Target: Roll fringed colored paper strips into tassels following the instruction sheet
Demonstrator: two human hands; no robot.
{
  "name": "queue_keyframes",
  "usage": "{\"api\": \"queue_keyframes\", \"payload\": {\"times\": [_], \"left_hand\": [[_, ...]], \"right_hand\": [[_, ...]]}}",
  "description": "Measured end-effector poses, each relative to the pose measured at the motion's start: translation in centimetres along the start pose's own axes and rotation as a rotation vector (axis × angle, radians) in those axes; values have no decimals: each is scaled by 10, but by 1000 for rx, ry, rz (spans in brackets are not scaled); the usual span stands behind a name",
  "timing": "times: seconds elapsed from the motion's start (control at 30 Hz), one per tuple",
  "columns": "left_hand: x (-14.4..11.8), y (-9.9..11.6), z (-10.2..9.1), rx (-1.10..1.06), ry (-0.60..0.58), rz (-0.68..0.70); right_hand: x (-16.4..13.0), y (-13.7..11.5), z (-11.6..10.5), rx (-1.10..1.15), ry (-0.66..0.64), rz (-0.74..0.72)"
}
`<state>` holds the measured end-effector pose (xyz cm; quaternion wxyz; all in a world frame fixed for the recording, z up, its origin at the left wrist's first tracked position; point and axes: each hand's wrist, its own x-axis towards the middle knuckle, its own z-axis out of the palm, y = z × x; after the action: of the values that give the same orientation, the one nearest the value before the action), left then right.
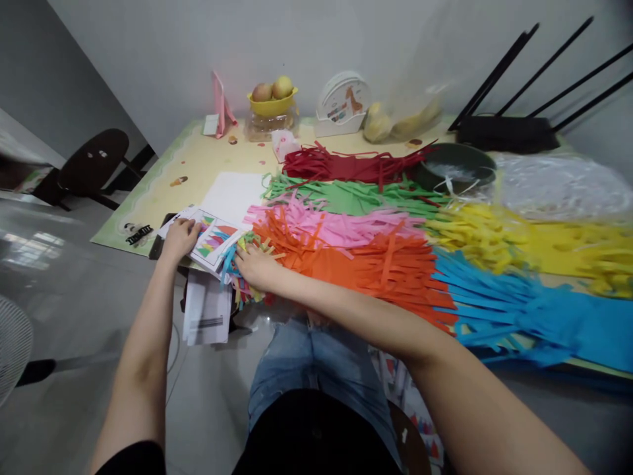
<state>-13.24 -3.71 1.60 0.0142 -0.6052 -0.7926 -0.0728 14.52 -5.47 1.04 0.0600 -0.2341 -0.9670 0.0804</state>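
Note:
My left hand (pixel 180 239) is at the left edge of a stack of printed sheets (pixel 212 239) with colourful pictures, its fingers bent over the edge. By the right side of these sheets, my right hand (pixel 256 265) has its fingers closed on a multicoloured bunch of paper fringe (pixel 230 260), with blue, yellow and pink strips. Part of that bunch hangs below the table's front edge. Beside my right hand lies orange fringed paper (pixel 341 267), with pink (pixel 346 224), green (pixel 341 196) and dark red (pixel 356 165) fringed paper behind it.
Blue (pixel 554 323) and yellow (pixel 558 247) fringed paper lie to the right. Farther back are a dark bowl (pixel 452 165), a clear plastic bag (pixel 558 185), a black router (pixel 507 133), a giraffe-print holder (pixel 341 124) and a yellow fruit basket (pixel 271 105). A stool (pixel 96 161) stands left.

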Motion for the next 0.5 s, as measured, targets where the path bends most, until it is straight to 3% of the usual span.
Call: {"api": "queue_keyframes", "payload": {"times": [0.1, 0.23, 0.37, 0.5], "left_hand": [[9, -4, -5, 11, 51, -134], [19, -12, -16, 4, 27, -322], [17, -11, -15, 5, 68, -328], [6, 2, -5, -2, 89, -286]], "right_hand": [[11, 5, 4, 9, -11, -19], [12, 18, 2, 25, -14, -94], [10, 31, 3, 45, -1, -146], [15, 40, 18, 36, -30, -246]]}}
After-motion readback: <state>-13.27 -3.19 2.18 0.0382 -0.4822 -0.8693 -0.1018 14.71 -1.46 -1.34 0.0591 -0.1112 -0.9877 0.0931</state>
